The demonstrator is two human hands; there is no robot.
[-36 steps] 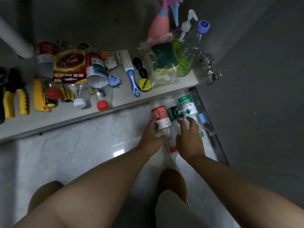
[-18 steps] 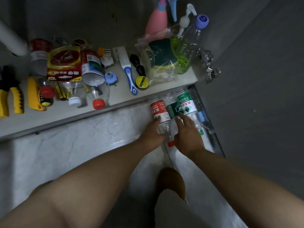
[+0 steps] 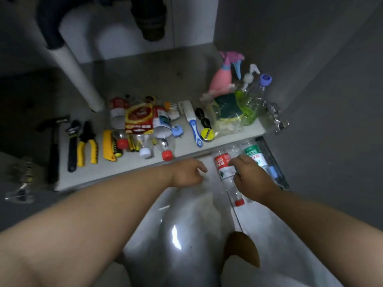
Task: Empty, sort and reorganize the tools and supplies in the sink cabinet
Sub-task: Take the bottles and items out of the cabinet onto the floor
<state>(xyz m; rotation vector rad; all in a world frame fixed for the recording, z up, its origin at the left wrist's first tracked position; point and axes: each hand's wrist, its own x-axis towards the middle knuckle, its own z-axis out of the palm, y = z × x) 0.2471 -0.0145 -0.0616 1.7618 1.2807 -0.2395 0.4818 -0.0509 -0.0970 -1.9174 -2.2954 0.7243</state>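
Head view, red-label bottle (image 3: 222,163) under right fingers (image 3: 235,161)

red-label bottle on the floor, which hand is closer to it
Right. The right hand lies against the right side of the red-label bottle; the left hand is off to its left, not touching it.

Glare bounces off a glossy, marble-look floor (image 3: 176,235) where we find clear, smooth plastic bottles (image 3: 222,164). On the matt pale shelf (image 3: 124,166) we see a crinkled transparent plastic bag (image 3: 226,123). A shiny metal hinge (image 3: 276,119) meets the matt grey door (image 3: 331,100).
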